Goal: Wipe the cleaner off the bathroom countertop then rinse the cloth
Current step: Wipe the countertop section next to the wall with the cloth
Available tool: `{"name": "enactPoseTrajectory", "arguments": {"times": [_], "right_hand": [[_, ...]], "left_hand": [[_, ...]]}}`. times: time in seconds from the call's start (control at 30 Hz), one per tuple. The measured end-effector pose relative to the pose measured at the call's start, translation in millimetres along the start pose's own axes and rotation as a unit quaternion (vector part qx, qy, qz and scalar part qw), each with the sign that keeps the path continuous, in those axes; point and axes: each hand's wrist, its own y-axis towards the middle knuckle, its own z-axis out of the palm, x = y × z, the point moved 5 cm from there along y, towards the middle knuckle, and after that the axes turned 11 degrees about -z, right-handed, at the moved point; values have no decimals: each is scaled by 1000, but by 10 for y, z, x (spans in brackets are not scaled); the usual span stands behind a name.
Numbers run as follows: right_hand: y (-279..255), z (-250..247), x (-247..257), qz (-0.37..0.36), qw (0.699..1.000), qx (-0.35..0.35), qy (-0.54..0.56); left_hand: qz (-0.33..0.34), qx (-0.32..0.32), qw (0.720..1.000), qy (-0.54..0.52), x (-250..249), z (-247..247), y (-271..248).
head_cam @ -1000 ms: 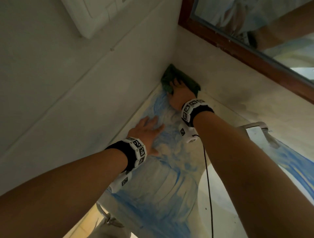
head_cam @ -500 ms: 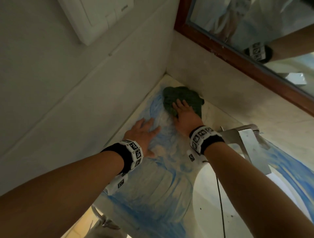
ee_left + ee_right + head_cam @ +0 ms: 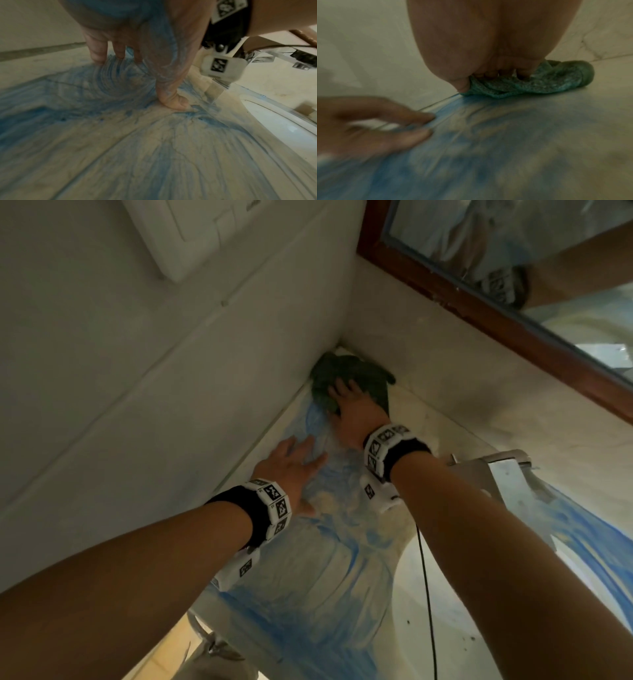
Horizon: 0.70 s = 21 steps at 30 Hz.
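Observation:
A bunched green cloth [image 3: 363, 374] [image 3: 547, 82] lies in the far corner of the countertop [image 3: 308, 594], where the two walls meet. My right hand [image 3: 352, 405] [image 3: 488, 75] sits on top of it, fingertips curled down into the fabric and thumb at its near edge. Streaky blue cleaner [image 3: 301, 611] [image 3: 85, 94] covers the counter between the corner and me. My left hand [image 3: 291, 463] [image 3: 137, 65] lies flat on the wet counter beside the left wall, fingers spread and smeared blue, holding nothing.
A chrome faucet [image 3: 496, 474] stands right of my right wrist, with the white sink basin [image 3: 462, 628] below it. A wood-framed mirror [image 3: 513, 313] hangs on the back wall, and a white switch plate [image 3: 191, 231] on the left wall. A thin black cable [image 3: 428, 594] hangs from my right wrist.
My right hand pulled the cloth a little out of the corner, then pushed it back in against the walls. My left hand stayed planted on the counter.

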Motion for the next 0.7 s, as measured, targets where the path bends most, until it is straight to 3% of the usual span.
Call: {"name": "enactPoseTrajectory", "arguments": {"times": [0.2,0.53,0.7], "right_hand": [[-379,271,92,-1,1000,9,17],[438,-106,-43,11,1000,-14,1],[417,-110,-7,9,1000,-13,-11]], "left_hand": [[3,-5,1000,-7,-2,-8,-12],[1,5,1000,5,-2,-5,0],[-1,7,1000,9,-5,-6,6]]}}
